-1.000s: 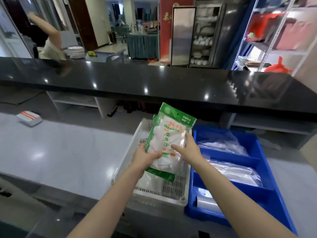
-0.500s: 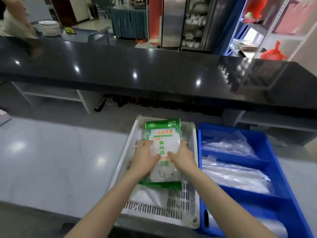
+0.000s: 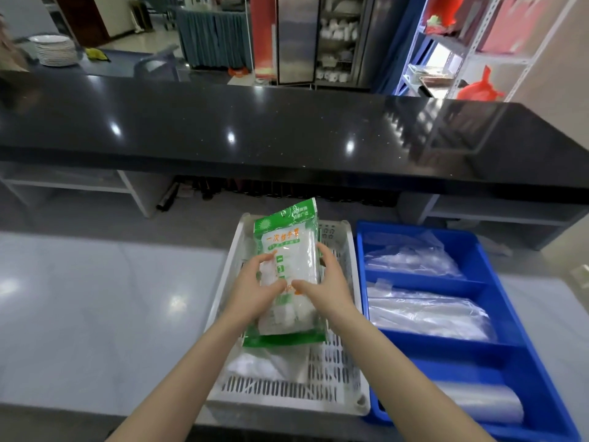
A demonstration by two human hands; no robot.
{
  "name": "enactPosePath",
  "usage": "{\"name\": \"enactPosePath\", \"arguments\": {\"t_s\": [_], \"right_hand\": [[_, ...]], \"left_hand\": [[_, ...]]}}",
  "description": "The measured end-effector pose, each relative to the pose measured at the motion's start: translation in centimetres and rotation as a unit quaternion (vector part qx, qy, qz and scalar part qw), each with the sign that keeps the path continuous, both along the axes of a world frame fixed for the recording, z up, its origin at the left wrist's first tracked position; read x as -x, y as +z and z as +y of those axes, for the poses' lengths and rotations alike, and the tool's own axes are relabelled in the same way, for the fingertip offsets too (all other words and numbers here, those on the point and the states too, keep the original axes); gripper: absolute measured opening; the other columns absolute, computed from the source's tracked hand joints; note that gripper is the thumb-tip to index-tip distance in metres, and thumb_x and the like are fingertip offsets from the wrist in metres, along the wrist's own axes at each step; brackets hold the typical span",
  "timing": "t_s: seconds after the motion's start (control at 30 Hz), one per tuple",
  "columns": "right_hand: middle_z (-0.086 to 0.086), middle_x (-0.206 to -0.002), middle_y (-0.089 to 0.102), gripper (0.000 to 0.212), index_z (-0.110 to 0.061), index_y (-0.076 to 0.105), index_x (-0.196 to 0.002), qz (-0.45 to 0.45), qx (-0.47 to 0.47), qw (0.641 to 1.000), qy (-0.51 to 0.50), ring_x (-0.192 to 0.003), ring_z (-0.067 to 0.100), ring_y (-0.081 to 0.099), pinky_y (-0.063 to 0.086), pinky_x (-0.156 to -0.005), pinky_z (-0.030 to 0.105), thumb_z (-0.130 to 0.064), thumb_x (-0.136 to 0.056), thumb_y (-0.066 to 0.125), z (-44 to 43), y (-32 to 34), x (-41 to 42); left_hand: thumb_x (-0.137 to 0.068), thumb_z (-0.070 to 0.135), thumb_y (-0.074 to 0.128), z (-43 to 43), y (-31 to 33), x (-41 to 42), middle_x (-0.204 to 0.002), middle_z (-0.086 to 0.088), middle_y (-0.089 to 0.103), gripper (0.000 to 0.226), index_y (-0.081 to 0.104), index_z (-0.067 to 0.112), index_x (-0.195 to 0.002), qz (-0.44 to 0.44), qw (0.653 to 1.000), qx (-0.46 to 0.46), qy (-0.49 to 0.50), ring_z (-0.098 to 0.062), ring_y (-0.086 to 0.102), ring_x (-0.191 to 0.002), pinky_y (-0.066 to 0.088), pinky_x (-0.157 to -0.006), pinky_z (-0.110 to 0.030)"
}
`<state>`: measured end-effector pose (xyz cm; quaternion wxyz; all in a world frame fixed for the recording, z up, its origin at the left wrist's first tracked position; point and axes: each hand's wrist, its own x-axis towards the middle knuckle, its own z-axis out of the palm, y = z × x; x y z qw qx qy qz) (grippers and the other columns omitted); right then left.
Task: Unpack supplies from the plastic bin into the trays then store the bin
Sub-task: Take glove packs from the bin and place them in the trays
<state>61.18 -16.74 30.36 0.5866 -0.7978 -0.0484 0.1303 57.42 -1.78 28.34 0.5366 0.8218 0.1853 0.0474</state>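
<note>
A green-and-white packet of disposable gloves (image 3: 287, 250) lies lengthwise over the white slotted bin (image 3: 347, 371) at the middle of the grey counter. My left hand (image 3: 255, 290) grips its left side, fingers curled over the front. My right hand (image 3: 322, 285) grips its right edge, thumb across the front. A clear plastic bag (image 3: 255, 366) lies under the packet in the bin. Right beside the bin sits the blue divided tray (image 3: 510, 358), with clear plastic bags (image 3: 427, 314) in its compartments.
A raised black countertop (image 3: 287, 132) runs across just behind the bin and tray. The pale grey counter (image 3: 95, 314) stretches to the left. Plates (image 3: 54, 49) are stacked far back left; metal shelving (image 3: 478, 52) stands back right.
The packet came down from mid-air to lie in the white bin. Both hands stay on it and have shifted toward its sides. The camera tilted down and moved closer.
</note>
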Motion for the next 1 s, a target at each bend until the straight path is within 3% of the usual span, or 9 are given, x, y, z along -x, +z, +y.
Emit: {"name": "enactPosePath", "arguments": {"t_s": [0.17,0.23,0.3,0.4,0.53,0.63,0.73,0.83,1.0], "right_hand": [[-0.005,-0.129,0.049,0.090,-0.037,0.034,-0.137,0.015,-0.068,0.997,0.011,-0.113,0.017,0.053,0.060,-0.075,0.032,0.000,-0.068,0.076,-1.7,1.4,-0.6],[-0.002,-0.124,0.054,0.090,-0.034,0.035,-0.136,0.049,-0.100,0.993,0.028,-0.109,0.019,0.058,0.061,-0.072,0.033,0.004,-0.065,0.075,-2.7,1.9,-1.1],[0.002,-0.121,0.060,0.081,-0.031,0.040,-0.130,0.087,-0.137,0.986,0.039,-0.106,0.023,0.063,0.060,-0.076,0.040,0.002,-0.066,0.077,-3.9,2.4,-1.7],[-0.001,-0.114,0.064,0.059,-0.034,0.045,-0.118,0.104,-0.156,0.982,0.038,-0.098,0.020,0.068,0.061,-0.072,0.038,-0.005,-0.077,0.074,-5.7,2.8,-2.2],[0.002,-0.116,0.061,0.060,-0.032,0.041,-0.123,0.094,-0.124,0.986,0.064,-0.096,0.023,0.068,0.060,-0.073,0.043,-0.002,-0.080,0.069,-8.4,3.5,-3.2],[0.001,-0.116,0.061,0.069,-0.030,0.040,-0.130,0.084,-0.093,0.988,0.090,-0.092,0.024,0.070,0.061,-0.071,0.043,-0.004,-0.076,0.074,-11.5,4.6,-4.4],[0.004,-0.114,0.066,0.063,-0.025,0.048,-0.124,0.091,-0.095,0.987,0.092,-0.089,0.025,0.072,0.061,-0.073,0.046,-0.006,-0.072,0.079,-15.2,5.0,-5.5],[0.004,-0.111,0.068,0.062,-0.025,0.050,-0.121,0.085,-0.095,0.987,0.103,-0.085,0.021,0.073,0.061,-0.069,0.040,-0.008,-0.069,0.081,-18.7,4.9,-6.6],[-0.012,-0.111,0.058,0.073,-0.033,0.035,-0.129,-0.014,0.041,0.990,0.137,-0.091,0.008,0.064,0.057,-0.068,0.027,-0.027,-0.072,0.080,-23.5,5.2,-7.9]], "left_hand": [[-0.075,0.031,0.074,-1.0,1.4,0.1,-0.130,0.016,0.049,0.056,0.049,0.042,-0.123,-0.030,0.999,0.027,-0.016,-0.007,0.055,-0.110,0.053,-0.079,-0.027],[-0.073,0.031,0.075,-2.0,2.0,-0.2,-0.133,0.014,0.047,0.060,0.048,0.040,-0.125,-0.040,0.999,0.018,-0.023,-0.012,0.050,-0.118,0.050,-0.094,-0.040],[-0.072,0.033,0.076,-3.4,2.6,-0.4,-0.135,0.014,0.045,0.062,0.047,0.039,-0.127,-0.048,0.998,-0.007,-0.038,-0.009,0.045,-0.121,0.043,-0.101,-0.040],[-0.074,0.032,0.075,-5.5,2.9,-0.4,-0.136,0.011,0.045,0.061,0.048,0.036,-0.128,-0.050,0.998,-0.026,-0.032,-0.009,0.042,-0.122,0.039,-0.101,-0.035],[-0.079,0.027,0.072,-8.3,3.1,-0.4,-0.132,0.010,0.045,0.049,0.049,0.038,-0.122,-0.067,0.998,-0.013,0.006,-0.005,0.051,-0.109,0.046,-0.074,-0.013],[-0.081,0.028,0.070,-10.9,3.4,-1.0,-0.140,0.001,0.039,0.057,0.043,0.037,-0.131,-0.054,0.997,0.012,0.056,-0.013,0.057,-0.106,0.056,-0.072,-0.022],[-0.081,0.035,0.070,-13.9,3.6,-1.5,-0.143,-0.001,0.042,0.072,0.030,0.047,-0.139,-0.032,0.990,0.123,0.056,-0.026,0.063,-0.106,0.058,-0.080,-0.049],[-0.082,0.025,0.070,-17.4,3.9,-2.2,-0.133,0.004,0.050,0.074,0.028,0.052,-0.136,-0.068,0.984,0.155,0.052,-0.021,0.066,-0.102,0.059,-0.079,-0.046],[-0.075,0.010,0.067,-22.6,3.9,-3.7,-0.127,0.008,0.053,0.067,0.046,0.044,-0.129,-0.111,0.992,0.057,0.026,-0.011,0.060,-0.110,0.056,-0.087,-0.041]]}}
